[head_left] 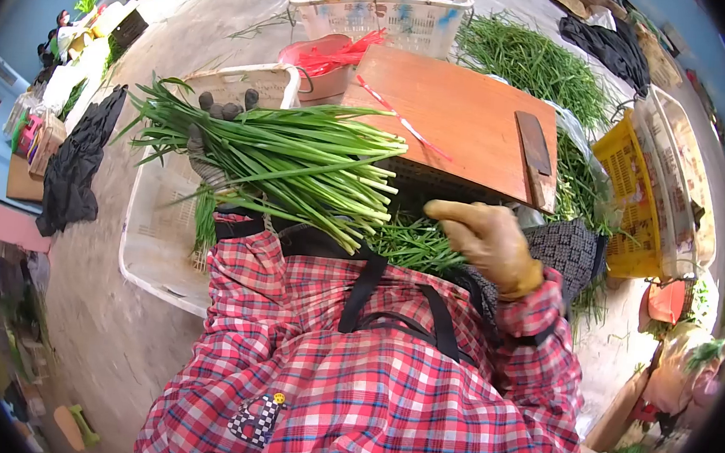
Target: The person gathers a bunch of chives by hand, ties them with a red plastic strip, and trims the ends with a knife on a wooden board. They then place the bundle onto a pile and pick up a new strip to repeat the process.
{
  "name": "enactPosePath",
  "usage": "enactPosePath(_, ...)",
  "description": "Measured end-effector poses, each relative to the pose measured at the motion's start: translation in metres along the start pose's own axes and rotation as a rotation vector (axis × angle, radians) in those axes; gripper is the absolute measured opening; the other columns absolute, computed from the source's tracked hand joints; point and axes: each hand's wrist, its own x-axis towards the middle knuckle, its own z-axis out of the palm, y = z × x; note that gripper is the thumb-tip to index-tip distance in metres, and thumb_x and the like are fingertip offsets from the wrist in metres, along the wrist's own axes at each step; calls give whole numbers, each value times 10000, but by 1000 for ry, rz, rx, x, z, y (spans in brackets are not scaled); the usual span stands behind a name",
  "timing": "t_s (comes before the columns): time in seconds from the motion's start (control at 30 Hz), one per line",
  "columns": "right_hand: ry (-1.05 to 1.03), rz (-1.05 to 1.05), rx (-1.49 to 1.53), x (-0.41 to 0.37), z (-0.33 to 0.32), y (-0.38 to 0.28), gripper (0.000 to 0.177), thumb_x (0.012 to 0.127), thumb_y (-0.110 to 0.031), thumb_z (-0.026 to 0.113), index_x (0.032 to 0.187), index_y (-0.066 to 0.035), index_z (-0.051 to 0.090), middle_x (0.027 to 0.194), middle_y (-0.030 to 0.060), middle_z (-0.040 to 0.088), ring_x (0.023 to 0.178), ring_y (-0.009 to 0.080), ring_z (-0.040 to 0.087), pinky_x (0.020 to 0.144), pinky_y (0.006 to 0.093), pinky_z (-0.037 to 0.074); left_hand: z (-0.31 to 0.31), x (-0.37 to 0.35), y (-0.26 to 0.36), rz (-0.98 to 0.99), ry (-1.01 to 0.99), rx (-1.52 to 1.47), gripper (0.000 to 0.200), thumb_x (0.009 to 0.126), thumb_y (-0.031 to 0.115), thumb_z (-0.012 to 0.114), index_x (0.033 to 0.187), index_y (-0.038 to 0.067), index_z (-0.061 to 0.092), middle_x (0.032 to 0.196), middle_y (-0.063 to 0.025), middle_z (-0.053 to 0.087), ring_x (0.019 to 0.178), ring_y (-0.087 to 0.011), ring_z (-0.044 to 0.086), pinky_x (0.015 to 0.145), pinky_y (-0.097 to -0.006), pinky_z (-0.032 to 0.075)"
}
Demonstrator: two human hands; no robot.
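A bunch of green onions [299,165] lies across the left hand [210,140], whose dark-gloved fingers [222,109] wrap around its leafy part. The tan-gloved right hand [484,241] hangs loosely curled, with nothing visible in it, above loose greens [417,244]. Beyond its fingertips sits a wooden board [450,113] bearing a cleaver [534,155].

The board [450,118] is mostly bare and open from the front; a cleaver [534,155] lies along its right edge. The bundle [299,165] overhangs the crate [144,238] at left; a yellow basket [624,193] walls the right.
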Motion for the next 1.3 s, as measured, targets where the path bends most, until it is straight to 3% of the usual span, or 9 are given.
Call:
enactPosePath(0.13, -8, -98, -178, 35, 42, -20, 233, 802, -224, 637, 981, -80, 675, 743, 145, 649, 666, 280, 640, 616, 376, 494, -1, 4, -4, -68, -124, -43, 433, 880, 258, 552, 1231, 11, 490, 843, -69, 585, 891, -239, 575, 1087, -584, 241)
enactPosePath(0.37, -37, -52, 59, 49, 61, -3, 212, 800, -250, 594, 881, -81, 693, 724, 133, 650, 667, 274, 640, 631, 385, 498, -6, 2, -4, -95, -105, 5, 434, 876, 269, 550, 1228, 18, 501, 890, -98, 629, 902, -253, 593, 1061, -595, 281)
enactPosePath(0.47, -199, 165, 464, 49, 39, 1, 239, 822, -224, 573, 860, -5, 663, 592, 63, 569, 534, 122, 557, 535, 300, 459, -17, 3, -1, -174, -4, 2, 350, 878, 253, 545, 1103, -12, 584, 930, -138, 644, 900, -259, 604, 1011, -502, 383)
enactPosePath(0.63, -253, 140, 354, 20, -9, 38, 224, 825, -218, 569, 818, -8, 648, 605, 80, 576, 514, 133, 552, 501, 296, 443, -55, 8, 10, -298, 244, 91, 300, 894, 262, 526, 1025, 4, 605, 956, -144, 647, 911, -279, 604, 898, -445, 464)
enactPosePath(0.7, -440, 323, 75, -5, -27, 64, 237, 827, -232, 590, 893, -15, 660, 691, 106, 623, 609, 175, 602, 578, 308, 478, -58, 7, 11, -206, 396, 134, 281, 864, 291, 576, 984, 42, 624, 920, -150, 653, 861, -283, 629, 803, -469, 526)
enactPosePath(0.8, -427, 350, -501, -35, -18, 84, 299, 829, -260, 611, 1013, -28, 650, 841, 139, 656, 778, 232, 634, 704, 337, 495, -57, 5, 16, -194, 314, 125, 289, 884, 286, 550, 1002, 32, 619, 965, -143, 646, 906, -284, 609, 851, -475, 492)
enactPosePath(0.97, 2, 43, 253, 12, 19, 5, 433, 793, -330, 658, 1094, -21, 616, 997, 180, 635, 911, 287, 616, 778, 374, 480, -47, 6, 12, -190, 143, 76, 339, 894, 284, 535, 1107, 28, 597, 1007, -155, 640, 944, -279, 598, 944, -503, 431)
enactPosePath(1.17, -26, 218, 307, 47, 67, 3, 404, 768, -385, 677, 922, -12, 659, 735, 159, 644, 709, 278, 635, 671, 393, 483, -16, 0, 1, -100, 165, 32, 364, 868, 276, 543, 1144, 39, 566, 927, -147, 643, 892, -276, 611, 930, -558, 440)
enactPosePath(1.3, -52, 198, 93, 44, 66, 5, 312, 749, -275, 657, 918, -13, 670, 803, 184, 644, 726, 293, 633, 664, 363, 480, -9, -3, 0, -140, 108, 59, 323, 880, 235, 537, 1094, -3, 578, 910, -117, 641, 867, -243, 602, 1071, -513, 306)
